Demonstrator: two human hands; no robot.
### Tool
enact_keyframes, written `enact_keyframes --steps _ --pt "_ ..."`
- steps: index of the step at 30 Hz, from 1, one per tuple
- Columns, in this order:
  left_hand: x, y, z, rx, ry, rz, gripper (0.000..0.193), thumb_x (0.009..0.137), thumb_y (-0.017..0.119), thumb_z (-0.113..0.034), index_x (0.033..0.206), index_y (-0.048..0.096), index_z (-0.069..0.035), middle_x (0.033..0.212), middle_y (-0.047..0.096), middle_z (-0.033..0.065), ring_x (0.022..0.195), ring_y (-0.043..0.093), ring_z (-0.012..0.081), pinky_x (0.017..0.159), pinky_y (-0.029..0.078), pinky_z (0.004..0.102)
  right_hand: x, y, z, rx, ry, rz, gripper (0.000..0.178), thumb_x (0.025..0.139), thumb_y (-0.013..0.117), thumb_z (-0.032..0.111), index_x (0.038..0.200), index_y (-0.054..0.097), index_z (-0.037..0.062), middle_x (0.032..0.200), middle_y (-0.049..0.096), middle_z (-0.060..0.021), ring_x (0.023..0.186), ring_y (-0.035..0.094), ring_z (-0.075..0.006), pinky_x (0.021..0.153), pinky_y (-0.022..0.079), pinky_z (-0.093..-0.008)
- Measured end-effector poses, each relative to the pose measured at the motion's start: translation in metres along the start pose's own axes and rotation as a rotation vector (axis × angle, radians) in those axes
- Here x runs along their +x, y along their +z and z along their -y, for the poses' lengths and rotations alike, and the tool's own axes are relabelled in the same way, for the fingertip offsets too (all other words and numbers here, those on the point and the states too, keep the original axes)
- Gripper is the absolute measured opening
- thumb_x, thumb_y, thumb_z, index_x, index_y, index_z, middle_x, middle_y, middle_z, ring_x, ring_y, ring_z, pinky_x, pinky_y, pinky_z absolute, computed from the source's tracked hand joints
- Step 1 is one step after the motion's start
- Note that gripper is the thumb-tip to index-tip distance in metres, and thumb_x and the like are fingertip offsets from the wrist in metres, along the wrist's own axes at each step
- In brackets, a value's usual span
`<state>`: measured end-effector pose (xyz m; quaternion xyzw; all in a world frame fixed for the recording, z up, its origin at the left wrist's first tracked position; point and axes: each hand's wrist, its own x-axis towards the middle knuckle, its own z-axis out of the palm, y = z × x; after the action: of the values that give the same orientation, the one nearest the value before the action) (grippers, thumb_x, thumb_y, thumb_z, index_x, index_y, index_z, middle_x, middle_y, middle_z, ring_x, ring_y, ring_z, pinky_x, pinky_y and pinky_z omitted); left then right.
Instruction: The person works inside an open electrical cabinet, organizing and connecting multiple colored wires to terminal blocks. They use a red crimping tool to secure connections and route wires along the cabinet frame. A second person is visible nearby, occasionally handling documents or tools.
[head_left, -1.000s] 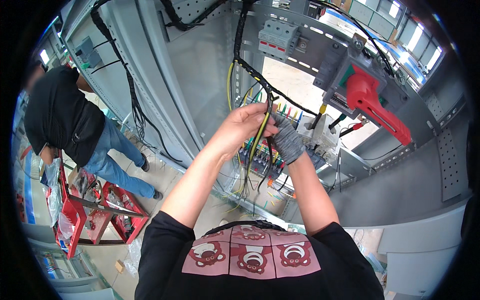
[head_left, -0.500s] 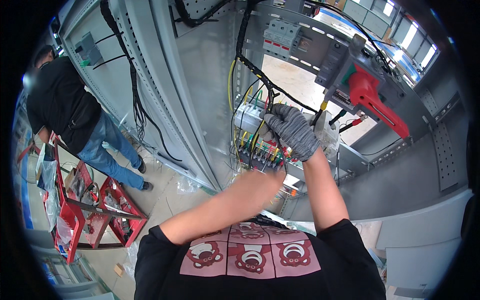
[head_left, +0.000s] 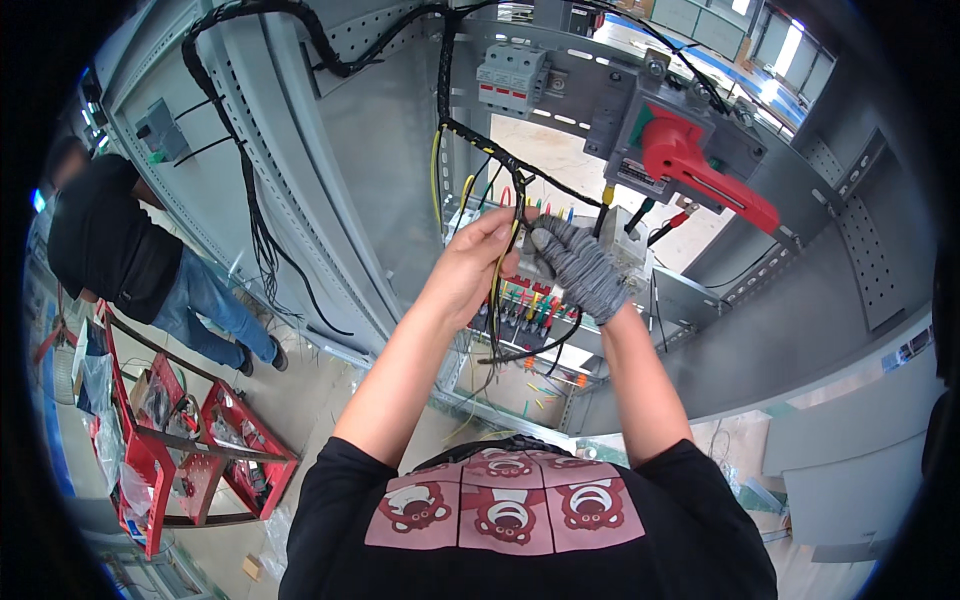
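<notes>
Both my hands meet at a black-wrapped wire bundle (head_left: 519,190) inside a grey metal cabinet. My bare left hand (head_left: 472,262) pinches the bundle where yellow and black wires fan out below the wrapping. Close beside it, my right hand (head_left: 580,268), in a grey knitted glove, has its fingers curled round the same bundle. Loose ends of the bundle hang below my hands, and one thick black end (head_left: 535,352) curves out to the right. Behind them sits a row of terminals (head_left: 520,312) with colored wires, partly hidden by my hands.
To the upper right is a switch with a red handle (head_left: 700,165). A grey breaker block (head_left: 511,78) sits on the rail above. Another bundle (head_left: 250,180) hangs along the cabinet door at left. Beyond it, a person (head_left: 120,240) stands by a red tool cart (head_left: 150,445).
My left hand has moved up from the terminals to the bundle, next to my right hand. The view has shifted, and the cabinet parts now appear further left.
</notes>
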<state>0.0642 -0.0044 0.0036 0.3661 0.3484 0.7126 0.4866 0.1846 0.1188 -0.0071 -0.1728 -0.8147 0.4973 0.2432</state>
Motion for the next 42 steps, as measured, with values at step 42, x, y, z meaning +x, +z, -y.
enact_keyframes --steps 42 --pt "-0.053 0.025 -0.012 1.791 0.134 -0.238 0.016 0.085 0.058 -0.014 0.088 0.046 -0.003 0.080 0.058 0.0215 0.071 0.057 0.0431 0.061 0.043 0.0515 0.021 0.042 0.005 0.109 -0.058 -0.097 0.036 0.087 0.060 0.033 0.090 0.062 -0.0025 0.077 0.062 -0.0176 0.073 0.060 -0.0304 0.072 0.046 -0.0379"
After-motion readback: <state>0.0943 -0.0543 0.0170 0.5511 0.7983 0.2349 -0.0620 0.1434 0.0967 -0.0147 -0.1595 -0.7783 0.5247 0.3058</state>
